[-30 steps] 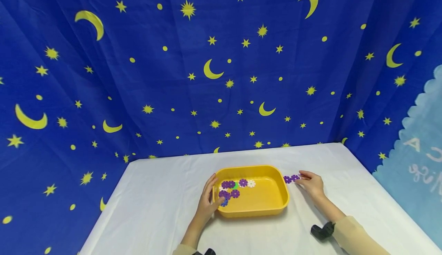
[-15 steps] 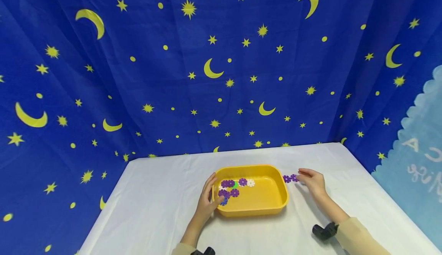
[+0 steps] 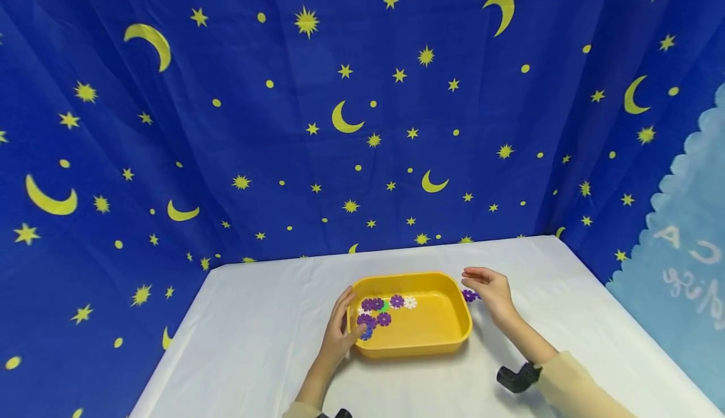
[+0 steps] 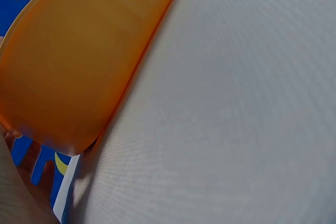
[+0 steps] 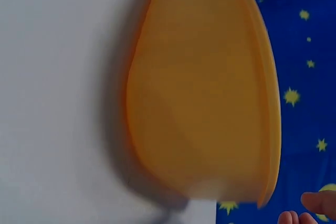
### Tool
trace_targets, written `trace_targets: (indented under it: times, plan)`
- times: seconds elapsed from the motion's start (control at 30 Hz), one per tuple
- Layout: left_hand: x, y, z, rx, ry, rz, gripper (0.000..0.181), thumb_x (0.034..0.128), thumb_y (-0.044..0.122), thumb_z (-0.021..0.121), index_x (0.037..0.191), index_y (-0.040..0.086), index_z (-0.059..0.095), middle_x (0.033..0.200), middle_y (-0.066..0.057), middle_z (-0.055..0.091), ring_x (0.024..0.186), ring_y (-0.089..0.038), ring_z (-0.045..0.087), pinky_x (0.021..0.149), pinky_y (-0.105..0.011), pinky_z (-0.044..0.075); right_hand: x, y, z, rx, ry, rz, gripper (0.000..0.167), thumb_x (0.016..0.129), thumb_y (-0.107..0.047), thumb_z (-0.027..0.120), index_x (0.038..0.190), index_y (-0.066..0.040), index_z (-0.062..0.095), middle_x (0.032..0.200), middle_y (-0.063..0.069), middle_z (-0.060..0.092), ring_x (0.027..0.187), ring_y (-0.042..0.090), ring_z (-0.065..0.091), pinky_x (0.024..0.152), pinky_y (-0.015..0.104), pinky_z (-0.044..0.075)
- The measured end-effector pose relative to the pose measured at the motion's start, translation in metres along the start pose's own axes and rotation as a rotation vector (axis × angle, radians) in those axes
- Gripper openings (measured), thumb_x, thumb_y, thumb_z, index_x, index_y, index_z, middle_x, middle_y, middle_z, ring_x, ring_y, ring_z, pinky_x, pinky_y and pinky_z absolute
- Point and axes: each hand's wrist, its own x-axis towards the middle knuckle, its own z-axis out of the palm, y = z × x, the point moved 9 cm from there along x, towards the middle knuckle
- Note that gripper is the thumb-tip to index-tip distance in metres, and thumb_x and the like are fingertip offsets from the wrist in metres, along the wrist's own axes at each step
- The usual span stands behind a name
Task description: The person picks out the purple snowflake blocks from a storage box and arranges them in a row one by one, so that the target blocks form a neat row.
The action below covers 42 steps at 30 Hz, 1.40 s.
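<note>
Yellow tray (image 3: 408,349) sits upright on the white tablecloth (image 3: 255,336), between the person's two hands. Left hand (image 3: 338,335) grips the tray's left end: thumb over the rim and inside, fingers outside along the wall. Right hand (image 3: 494,292) is off the tray's right end, raised just beside the rim; thumb and fingertips are parted in the right wrist view, nothing visible between them. Purple flower pieces (image 3: 469,295) lie on the cloth right by the tray's right wall, partly hidden behind that hand; can't tell if it touches them, count unclear. Inside the tray, flower discs are grouped toward the left half: mostly purple discs (image 3: 384,319), some overlapping, plus a white disc (image 3: 410,303) at the right of the back row, a green disc (image 3: 386,306) partly covered, and a blue disc (image 3: 366,333) near the left thumb. Black wrist device (image 3: 518,378) on the right arm, beige sleeve (image 3: 578,386) above it. Blue curtain (image 3: 255,147) with yellow moons and stars behind the table.
</note>
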Motion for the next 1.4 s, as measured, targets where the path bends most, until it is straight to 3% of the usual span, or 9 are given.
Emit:
trace_targets:
  times: [0.3,0.7,0.9,1.07,1.27,1.4]
  plan:
    - [-0.001,0.003,0.001,0.006,-0.006,0.001,0.067,0.0816,0.006,0.068,0.143,0.006,0.040,0.158,-0.004,0.025,0.147,-0.030,0.018,0.114,-0.016,0.014,-0.004,-0.004,0.028,0.019,-0.056,0.027,0.035,0.088,-0.006,0.064,0.118,0.011,0.059,0.115,0.023,0.067,0.076,-0.008,0.061,0.074,0.011,0.054]
    - [-0.002,0.004,-0.003,0.007,0.004,0.005,0.068,0.0810,0.006,0.068,0.143,0.007,0.041,0.158,-0.005,0.025,0.147,-0.029,0.019,0.115,-0.018,0.014,-0.005,-0.016,0.070,0.125,-0.129,-0.026,0.031,0.086,0.003,0.062,0.114,0.015,0.060,0.109,0.028,0.068,0.076,-0.006,0.063,0.076,0.011,0.054]
    - [-0.002,0.001,-0.002,0.017,-0.002,-0.005,0.069,0.0809,0.008,0.069,0.143,0.013,0.041,0.159,-0.003,0.025,0.147,-0.026,0.019,0.116,-0.021,0.015,-0.003,-0.018,0.082,0.162,-0.138,-0.013,0.031,0.085,0.004,0.063,0.114,0.015,0.060,0.108,0.027,0.068,0.075,-0.005,0.063,0.074,0.009,0.053]
    - [-0.002,0.002,-0.001,0.002,0.005,-0.011,0.067,0.0810,0.007,0.069,0.143,0.013,0.042,0.158,-0.002,0.026,0.146,-0.022,0.020,0.115,-0.018,0.016,0.000,-0.020,0.091,0.168,-0.162,-0.053,0.032,0.084,0.005,0.063,0.113,0.017,0.059,0.105,0.028,0.068,0.075,-0.004,0.063,0.073,0.009,0.053]
    - [-0.002,0.002,0.000,0.008,0.003,-0.015,0.066,0.0820,0.006,0.067,0.143,0.012,0.042,0.158,-0.003,0.025,0.145,-0.009,0.021,0.114,-0.015,0.016,0.000,-0.017,0.107,0.145,-0.200,-0.039,0.030,0.084,0.005,0.063,0.112,0.016,0.060,0.102,0.027,0.069,0.078,0.003,0.066,0.075,0.015,0.057]
    - [-0.002,0.003,0.000,0.015,0.003,-0.013,0.066,0.0819,0.007,0.068,0.143,0.013,0.042,0.158,-0.002,0.025,0.146,-0.014,0.021,0.115,-0.017,0.017,-0.001,-0.017,0.115,0.110,-0.198,-0.032,0.025,0.084,0.005,0.064,0.108,0.013,0.063,0.099,0.027,0.069,0.080,0.010,0.068,0.078,0.024,0.059]
